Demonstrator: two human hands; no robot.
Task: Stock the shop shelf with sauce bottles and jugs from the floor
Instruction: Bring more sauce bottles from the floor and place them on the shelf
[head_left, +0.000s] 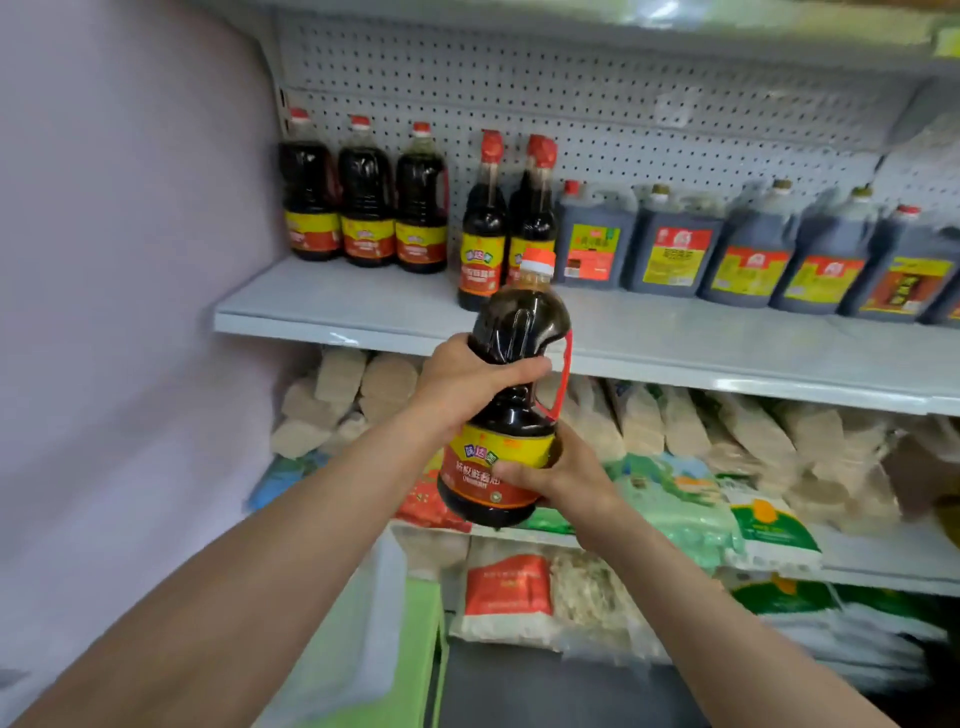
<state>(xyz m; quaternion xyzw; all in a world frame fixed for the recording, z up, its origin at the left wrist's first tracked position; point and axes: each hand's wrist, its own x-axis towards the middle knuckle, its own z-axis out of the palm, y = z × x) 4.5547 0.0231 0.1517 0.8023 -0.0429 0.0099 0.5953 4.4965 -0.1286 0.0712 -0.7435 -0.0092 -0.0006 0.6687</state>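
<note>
sauce bottle (511, 395) held in the air in front of the shelf (675, 338), below the level of its front edge, tilted slightly with cap toward the shelf. not yet set down. left hand (467, 382) wrapped around the upper body just under the shoulder, fingers curled and clamped on the dark plastic, thumb across the front. right hand (558, 475) cupped at the lower label, fingers curled round the base, taking the weight from below. two-handed hold judged suited to a full, heavy bottle: one hand steering the top, the other carrying. red side handle (563, 371) unused, facing right.

on the shelf: three handled bottles (366, 197) at the left against the pegboard (571, 93), two tall bottles (506, 218) in the middle, a row of jugs (727, 249) to the right. bare shelf in front of the three handled bottles and along the front edge, judged the likely placing spot. lower shelves carrying packets (675, 467).

risk noted: cap close to the tall bottles when lifted in.
</note>
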